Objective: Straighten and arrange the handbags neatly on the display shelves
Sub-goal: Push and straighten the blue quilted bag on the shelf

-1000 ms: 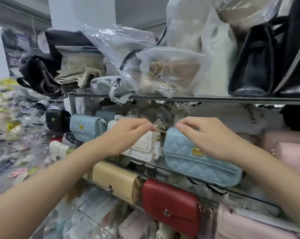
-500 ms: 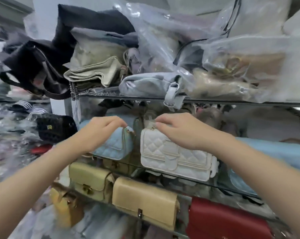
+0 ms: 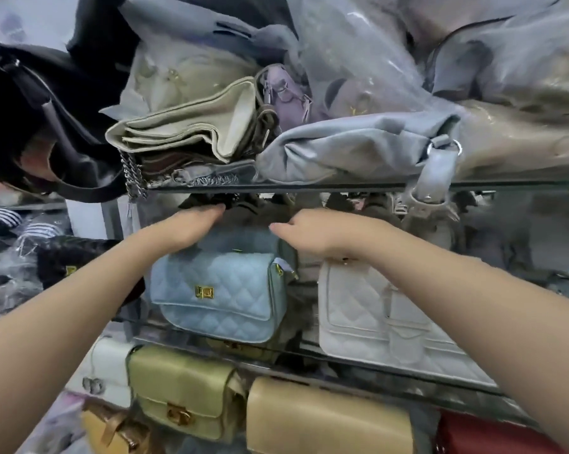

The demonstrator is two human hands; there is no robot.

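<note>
Since half a second ago, my right hand [image 3: 312, 235] has slid left along the white quilted bag [image 3: 368, 319] toward the pale blue quilted bag [image 3: 217, 290]. On the top glass shelf [image 3: 342, 186] lies a heap of grey, beige and black bags [image 3: 358, 149], some in clear plastic. On the middle shelf [image 3: 391, 362] the white quilted bag stands right, with the pale blue quilted bag just beside it on the left. My left hand [image 3: 191, 229] lies flat on the blue bag's top, fingers straight and together. My right hand's fingers are straight, near that bag's top right corner; whether they touch it, I cannot tell. Its gold clasp [image 3: 204, 292] faces me.
</note>
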